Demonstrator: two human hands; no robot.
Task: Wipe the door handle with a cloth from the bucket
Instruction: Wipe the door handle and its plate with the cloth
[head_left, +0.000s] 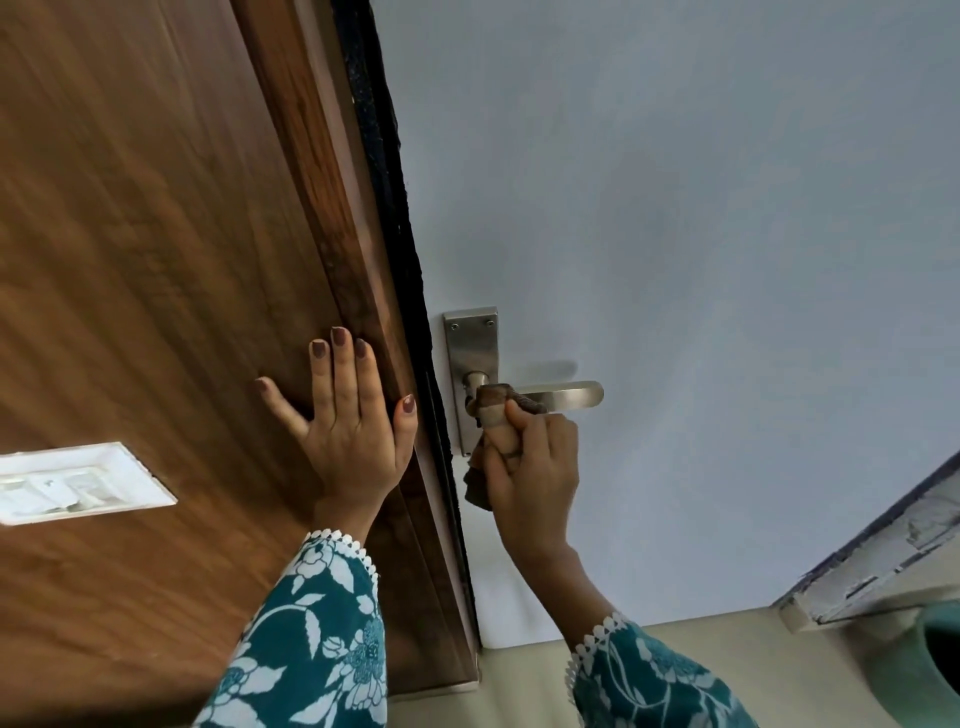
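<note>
A silver lever door handle (569, 393) sticks out to the right from a steel backplate (470, 343) on the pale blue door (675, 234). My right hand (537, 467) is closed around a brown and beige cloth (496, 415), which is wrapped over the inner end of the lever near its pivot. A loose tail of the cloth hangs below my fist. My left hand (348, 415) lies flat with fingers spread on the brown wooden panel (156, 260), just left of the door's edge. The green bucket (930, 670) shows partly at the lower right corner.
A white switch plate (78, 486) is set into the wooden panel at the left. A dark gap (395, 208) runs between the panel and the door. Beige floor (675, 644) lies below, and a worn white ledge (883, 571) juts in at the right.
</note>
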